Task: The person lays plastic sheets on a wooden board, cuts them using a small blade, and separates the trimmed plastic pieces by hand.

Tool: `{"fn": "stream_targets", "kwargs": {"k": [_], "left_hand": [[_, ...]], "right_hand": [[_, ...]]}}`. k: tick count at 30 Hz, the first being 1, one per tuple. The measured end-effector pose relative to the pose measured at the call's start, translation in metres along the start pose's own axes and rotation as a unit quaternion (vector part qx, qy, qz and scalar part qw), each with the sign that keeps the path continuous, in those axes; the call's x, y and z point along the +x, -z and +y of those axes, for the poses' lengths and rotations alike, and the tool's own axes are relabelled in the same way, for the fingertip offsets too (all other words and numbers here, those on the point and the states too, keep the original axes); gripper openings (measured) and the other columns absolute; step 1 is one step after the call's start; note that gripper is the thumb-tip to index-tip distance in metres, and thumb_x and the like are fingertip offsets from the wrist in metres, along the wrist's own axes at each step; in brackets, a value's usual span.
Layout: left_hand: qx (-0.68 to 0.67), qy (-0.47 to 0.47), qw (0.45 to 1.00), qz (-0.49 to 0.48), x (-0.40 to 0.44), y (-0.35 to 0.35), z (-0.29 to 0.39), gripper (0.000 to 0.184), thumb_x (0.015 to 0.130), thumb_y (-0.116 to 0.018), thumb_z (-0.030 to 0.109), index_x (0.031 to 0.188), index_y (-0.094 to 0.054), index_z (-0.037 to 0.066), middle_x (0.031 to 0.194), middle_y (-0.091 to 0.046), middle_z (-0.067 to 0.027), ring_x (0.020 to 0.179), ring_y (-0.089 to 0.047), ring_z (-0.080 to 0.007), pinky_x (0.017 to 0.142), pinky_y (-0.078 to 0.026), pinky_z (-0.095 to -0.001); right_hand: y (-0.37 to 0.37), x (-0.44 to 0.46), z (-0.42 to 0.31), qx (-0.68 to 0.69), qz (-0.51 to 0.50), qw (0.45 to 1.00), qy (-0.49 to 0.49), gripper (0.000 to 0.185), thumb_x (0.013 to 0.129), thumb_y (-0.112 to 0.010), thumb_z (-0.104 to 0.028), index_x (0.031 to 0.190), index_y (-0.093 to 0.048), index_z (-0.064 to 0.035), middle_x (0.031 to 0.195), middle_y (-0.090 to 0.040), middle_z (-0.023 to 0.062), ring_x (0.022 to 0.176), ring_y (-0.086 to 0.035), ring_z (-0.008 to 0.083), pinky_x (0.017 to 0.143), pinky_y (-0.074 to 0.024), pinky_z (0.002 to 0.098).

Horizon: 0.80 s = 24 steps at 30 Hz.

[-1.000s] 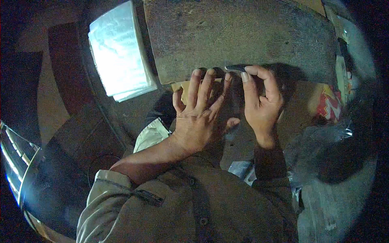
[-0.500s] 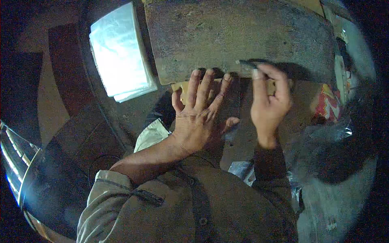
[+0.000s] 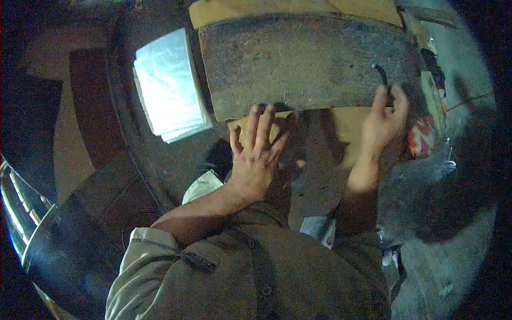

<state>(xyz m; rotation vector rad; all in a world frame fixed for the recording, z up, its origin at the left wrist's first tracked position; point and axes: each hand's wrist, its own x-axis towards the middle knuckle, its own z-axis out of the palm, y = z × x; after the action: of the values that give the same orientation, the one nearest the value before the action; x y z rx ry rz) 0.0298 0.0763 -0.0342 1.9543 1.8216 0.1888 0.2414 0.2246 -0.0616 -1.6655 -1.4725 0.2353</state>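
My left hand (image 3: 253, 170) lies with spread fingers at the near edge of a worn, greyish-brown board (image 3: 309, 64), the fingertips touching that edge. Yellowish material (image 3: 244, 132) shows between its fingers, just below the board. To the right, my right hand (image 3: 381, 125) is closed around a thin dark stick-like tool (image 3: 381, 73) with a pale tip; its exact kind is unclear. The tool points up over the right part of the board. Part of its lower end is hidden by the fingers.
A stack of shiny clear plastic sheets (image 3: 170, 85) lies left of the board. A yellowish strip (image 3: 298, 6) runs along the board's far side. On the right are a red and white packet (image 3: 423, 137) and crumpled clear plastic (image 3: 445, 160).
My right hand has moved right with the dark tool, away from my left hand, and the tool now points more upward. My left hand stays at the board's edge. The view has shifted slightly.
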Motion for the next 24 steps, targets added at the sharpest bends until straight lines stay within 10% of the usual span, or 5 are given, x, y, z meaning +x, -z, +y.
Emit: {"fn": "stream_targets", "kwargs": {"k": [1,6,10,19,24], "left_hand": [[-0.010,-0.004,1.000,-0.027,-0.005,-0.002,-0.002,0.044,0.081,-0.054,0.031,0.124,-0.053,0.021,0.150,-0.013,-0.0135,0.139,-0.008,-0.0366,0.102,-0.013,-0.0618],[0.103,-0.082,0.991,-0.036,-0.040,-0.023,-0.015,0.050,0.085,-0.049,0.048,0.124,-0.054,0.018,0.146,-0.020,-0.0173,0.136,-0.016,-0.0370,0.098,-0.020,-0.0612],[-0.030,-0.090,0.994,-0.062,-0.055,-0.008,-0.013,0.053,0.086,-0.047,0.051,0.125,-0.053,0.015,0.137,-0.031,-0.0181,0.131,-0.023,-0.0366,0.098,-0.023,-0.0565],[-0.198,0.028,0.976,-0.083,-0.077,0.018,-0.034,0.057,0.086,-0.055,0.046,0.126,-0.048,0.006,0.125,-0.041,-0.0206,0.118,-0.038,-0.0394,0.096,-0.030,-0.0539],[-0.655,0.176,0.724,-0.126,-0.073,0.034,-0.038,0.060,0.090,-0.053,0.040,0.134,-0.038,0.003,0.132,-0.042,-0.0201,0.124,-0.040,-0.0301,0.102,-0.031,-0.0352]], "right_hand": [[0.004,-0.015,-0.008,0.089,-0.011,0.992,-0.086,0.035,0.086,-0.063,-0.020,0.113,-0.052,-0.0006,0.103,-0.060,0.0104,0.093,-0.055,0.0188,0.085,-0.0425,0.0311],[0.018,-0.096,-0.052,0.325,-0.161,0.880,-0.308,0.025,0.088,-0.060,-0.014,0.109,-0.052,-0.0021,0.095,-0.054,0.0013,0.087,-0.049,0.0092,0.074,-0.0420,0.0241],[0.006,-0.123,-0.062,0.329,-0.293,0.806,-0.396,0.032,0.088,-0.061,-0.030,0.110,-0.055,-0.0075,0.075,-0.045,-0.0046,0.061,-0.042,0.0043,0.052,-0.0303,0.0220],[-0.027,-0.116,-0.083,0.387,-0.239,0.770,-0.447,0.025,0.079,-0.072,-0.028,0.088,-0.060,-0.0083,0.074,-0.053,-0.0034,0.063,-0.046,0.0053,0.056,-0.0352,0.0214],[0.020,-0.114,-0.122,0.411,-0.294,0.753,-0.420,0.018,0.082,-0.066,-0.025,0.082,-0.057,-0.0091,0.068,-0.048,-0.0039,0.056,-0.039,0.0036,0.053,-0.0313,0.0203]]}}
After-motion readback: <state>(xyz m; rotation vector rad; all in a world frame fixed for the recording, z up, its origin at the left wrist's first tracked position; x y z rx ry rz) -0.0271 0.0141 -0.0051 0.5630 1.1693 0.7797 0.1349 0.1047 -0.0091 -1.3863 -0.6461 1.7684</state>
